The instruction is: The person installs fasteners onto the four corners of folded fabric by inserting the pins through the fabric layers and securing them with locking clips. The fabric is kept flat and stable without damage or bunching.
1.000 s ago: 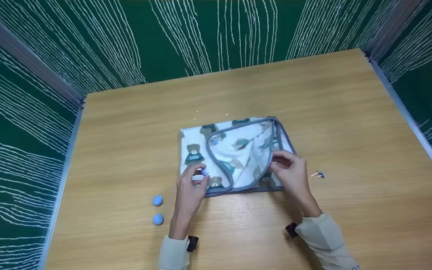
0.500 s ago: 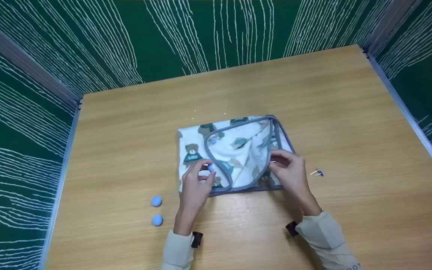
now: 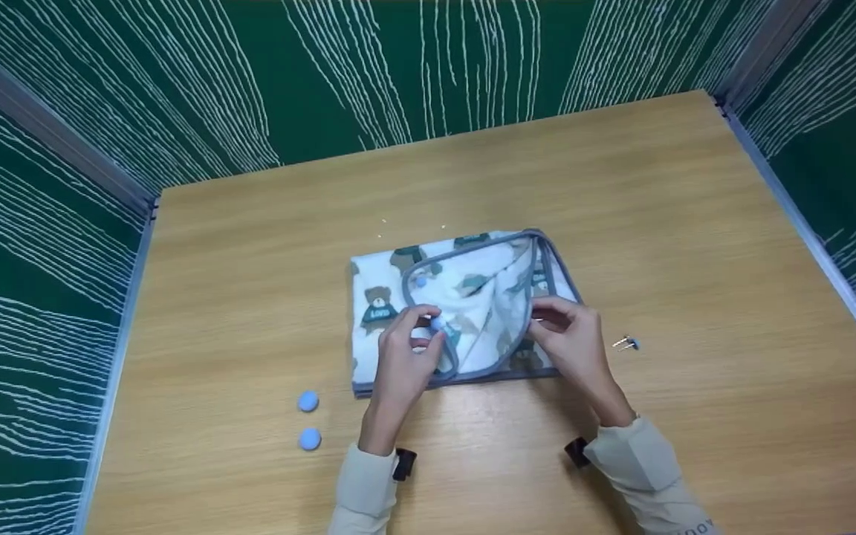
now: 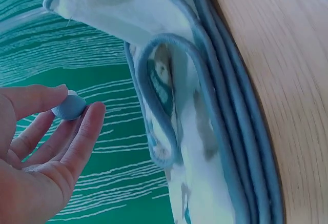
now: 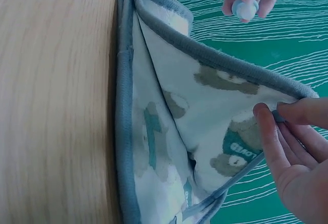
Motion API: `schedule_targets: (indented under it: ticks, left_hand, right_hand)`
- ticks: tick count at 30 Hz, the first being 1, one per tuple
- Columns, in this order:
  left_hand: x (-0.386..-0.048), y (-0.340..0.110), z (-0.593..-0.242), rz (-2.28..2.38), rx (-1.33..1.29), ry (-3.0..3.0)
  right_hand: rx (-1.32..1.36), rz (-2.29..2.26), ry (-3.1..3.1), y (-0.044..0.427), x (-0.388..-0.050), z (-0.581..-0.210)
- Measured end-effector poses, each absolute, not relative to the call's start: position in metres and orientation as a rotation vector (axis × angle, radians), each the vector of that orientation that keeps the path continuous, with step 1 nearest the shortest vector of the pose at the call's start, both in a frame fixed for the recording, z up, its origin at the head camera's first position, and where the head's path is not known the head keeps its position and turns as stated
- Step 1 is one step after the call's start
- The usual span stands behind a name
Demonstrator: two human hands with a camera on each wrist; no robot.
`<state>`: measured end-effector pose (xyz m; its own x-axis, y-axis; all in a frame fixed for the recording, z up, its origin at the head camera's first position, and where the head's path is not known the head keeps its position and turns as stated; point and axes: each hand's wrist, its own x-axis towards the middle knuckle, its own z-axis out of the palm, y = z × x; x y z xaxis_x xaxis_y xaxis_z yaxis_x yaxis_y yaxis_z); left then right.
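Observation:
A folded white blanket (image 3: 491, 305) with teddy bear prints and grey-blue edging lies mid-table, its upper layer turned back. My left hand (image 3: 407, 357) pinches a small round blue cap (image 4: 69, 106) between thumb and fingers, above the blanket's near left part and apart from the cloth in the left wrist view. My right hand (image 3: 575, 338) pinches the lifted blanket corner; a small blue piece (image 5: 278, 115) shows between its thumb and finger, mostly hidden. On the turned-back layer sits another blue round piece (image 3: 420, 281).
Two more blue caps, one farther (image 3: 308, 401) and one nearer (image 3: 310, 438), lie left of the blanket. Metal pins with blue heads (image 3: 626, 343) lie to its right. Tiny bits (image 3: 443, 227) dot the wooden table (image 3: 250, 282) behind. Green walls (image 3: 324, 134) enclose its back and sides.
My left hand has moved right with the blue cap, from the blanket's left part toward the turned-back layer. My right hand keeps its hold on the corner.

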<state>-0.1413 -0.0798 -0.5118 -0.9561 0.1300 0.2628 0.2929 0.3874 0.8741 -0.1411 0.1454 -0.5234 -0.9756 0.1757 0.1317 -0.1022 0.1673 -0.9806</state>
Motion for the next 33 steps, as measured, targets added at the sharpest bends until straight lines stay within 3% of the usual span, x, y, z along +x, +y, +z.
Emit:
schedule_targets:
  ticks: [9, 20, 33]
  left_hand:
    - [-0.146, -0.064, -0.516, -1.664, -0.46, -2.473]
    - [-0.15, -0.054, -0.518, -1.707, -0.46, -2.489]
    - [-0.147, -0.036, -0.52, -1.753, -0.474, -2.464]
  right_hand:
    - [-0.119, 1.894, -2.268, 0.146, -0.141, -0.52]
    - [-0.05, 1.889, -2.332, 0.14, -0.131, -0.487]
    - [-0.018, 1.886, -2.281, 0.144, -0.138, -0.518]
